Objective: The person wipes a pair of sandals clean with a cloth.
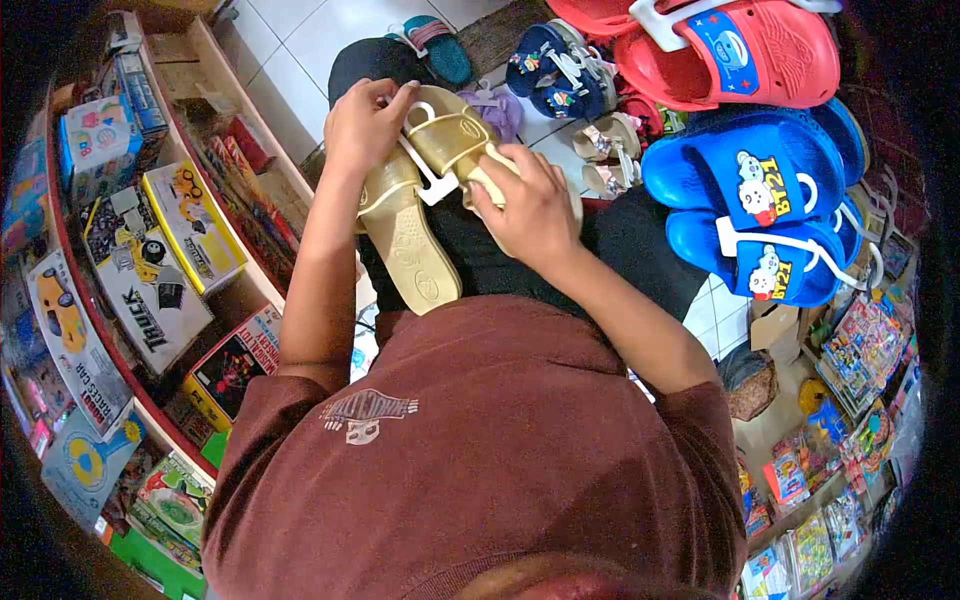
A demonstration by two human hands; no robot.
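A pair of beige slippers with gold straps (412,245) lies over the dark-clad lap, joined by a white plastic hanger (438,189). My left hand (362,128) is closed at the top of the pair, its thumb and fingers pinched near the hanger's hooked end. On the other side, my right hand (532,205) is closed around the edge of the right slipper, close to its strap. The left slipper's sole points down toward the maroon shirt (470,430). Part of the right slipper is hidden behind my right hand.
Shelves with boxed toys (150,270) run along the left. Blue slippers (750,190) and red clogs (720,60) hang at the upper right. More small footwear (560,75) rests on the tiled floor ahead. Packaged toys (860,350) fill the lower right.
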